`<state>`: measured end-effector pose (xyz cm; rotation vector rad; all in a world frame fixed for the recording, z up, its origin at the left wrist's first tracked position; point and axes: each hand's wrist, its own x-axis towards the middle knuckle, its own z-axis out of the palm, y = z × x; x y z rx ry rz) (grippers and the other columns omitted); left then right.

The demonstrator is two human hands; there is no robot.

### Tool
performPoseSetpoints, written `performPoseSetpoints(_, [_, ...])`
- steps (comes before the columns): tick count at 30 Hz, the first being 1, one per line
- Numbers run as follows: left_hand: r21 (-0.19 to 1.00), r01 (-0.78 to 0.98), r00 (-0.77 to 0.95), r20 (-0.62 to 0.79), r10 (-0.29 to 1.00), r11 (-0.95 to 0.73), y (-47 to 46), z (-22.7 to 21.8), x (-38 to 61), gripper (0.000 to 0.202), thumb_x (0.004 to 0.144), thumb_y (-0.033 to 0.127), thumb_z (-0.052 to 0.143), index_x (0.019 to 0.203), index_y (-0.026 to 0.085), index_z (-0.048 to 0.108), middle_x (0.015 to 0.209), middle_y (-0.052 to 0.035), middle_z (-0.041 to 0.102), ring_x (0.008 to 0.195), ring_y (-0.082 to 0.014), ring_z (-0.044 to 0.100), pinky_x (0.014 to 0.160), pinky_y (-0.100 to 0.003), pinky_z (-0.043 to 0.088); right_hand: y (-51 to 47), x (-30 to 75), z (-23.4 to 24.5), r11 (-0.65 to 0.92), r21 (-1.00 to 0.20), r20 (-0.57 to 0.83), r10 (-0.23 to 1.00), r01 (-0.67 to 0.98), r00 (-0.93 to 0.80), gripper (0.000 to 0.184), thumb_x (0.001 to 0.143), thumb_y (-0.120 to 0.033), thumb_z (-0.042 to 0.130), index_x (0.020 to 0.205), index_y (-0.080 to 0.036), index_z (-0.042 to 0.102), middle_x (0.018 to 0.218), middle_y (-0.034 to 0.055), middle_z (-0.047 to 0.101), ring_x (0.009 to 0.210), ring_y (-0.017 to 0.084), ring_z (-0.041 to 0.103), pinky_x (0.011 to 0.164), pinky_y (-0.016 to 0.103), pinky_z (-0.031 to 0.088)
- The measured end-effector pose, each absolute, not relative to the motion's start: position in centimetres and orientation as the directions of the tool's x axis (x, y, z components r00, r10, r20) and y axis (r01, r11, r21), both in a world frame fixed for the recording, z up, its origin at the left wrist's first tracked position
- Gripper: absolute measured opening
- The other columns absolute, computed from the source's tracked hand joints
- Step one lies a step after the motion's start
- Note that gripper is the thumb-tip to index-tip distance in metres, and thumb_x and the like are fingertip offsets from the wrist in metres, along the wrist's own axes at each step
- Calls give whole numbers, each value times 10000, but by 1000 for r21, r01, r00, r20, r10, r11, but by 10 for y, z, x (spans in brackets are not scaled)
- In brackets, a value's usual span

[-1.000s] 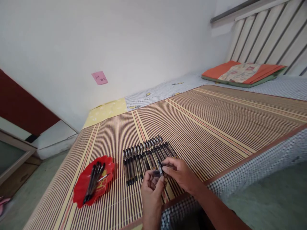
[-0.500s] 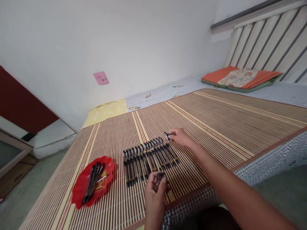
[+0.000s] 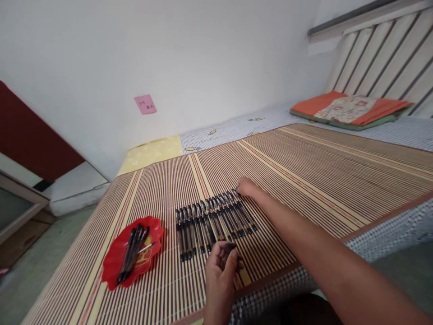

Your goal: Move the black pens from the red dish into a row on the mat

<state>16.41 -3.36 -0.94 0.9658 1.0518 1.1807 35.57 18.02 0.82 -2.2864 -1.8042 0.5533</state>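
A row of black capped pens lies side by side on the striped bamboo mat. At the row's right end, the fingers of my right hand are curled together at the cap end of the last pen; its fingertips are partly hidden. My left hand rests below the lower ends of the pens, fingers loosely bent and thumb apart. A dark patch shows at one fingertip, and I cannot make out what it is. Left of the row, a red scalloped plate holds several more pens.
The mat covers a bed with a checked sheet and a yellow patch. Folded orange and green cloth lies at the far right, before white slats. A pink note sticks to the white wall.
The last pen has come closer in line with the row, and my right hand has closed in at its cap end. My left hand stays nearly in place. The view has shifted slightly.
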Motion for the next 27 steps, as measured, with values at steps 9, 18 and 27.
performPoseSetpoints(9, [960, -239, 98, -128, 987, 149, -33, -9, 162, 355, 779, 492, 722, 897, 166, 648, 711, -10, 633, 611, -115, 589, 570, -216, 472, 179, 355, 7, -224, -285, -211, 963, 932, 168, 284, 832, -154, 592, 1079, -104, 724, 1087, 190, 713, 1016, 255, 675, 779, 267, 472])
performPoseSetpoints(18, [964, -216, 116, -132, 984, 155, -32, -12, 160, 342, 798, 491, 703, 905, 171, 646, 724, -8, 632, 618, -114, 589, 576, -216, 472, 175, 358, 3, -207, -298, -204, 967, 932, 150, 285, 841, -252, 639, 1076, -106, 708, 1045, 181, 711, 989, 228, 665, 799, 252, 442])
performPoseSetpoints(27, [964, -221, 77, -134, 988, 148, -34, -7, 164, 360, 775, 499, 716, 885, 160, 665, 699, -18, 638, 591, -119, 584, 560, -221, 473, 171, 356, 6, -214, -311, -196, 968, 926, 158, 240, 836, -182, 602, 1038, -126, 717, 1073, 159, 712, 970, 221, 670, 741, 251, 441])
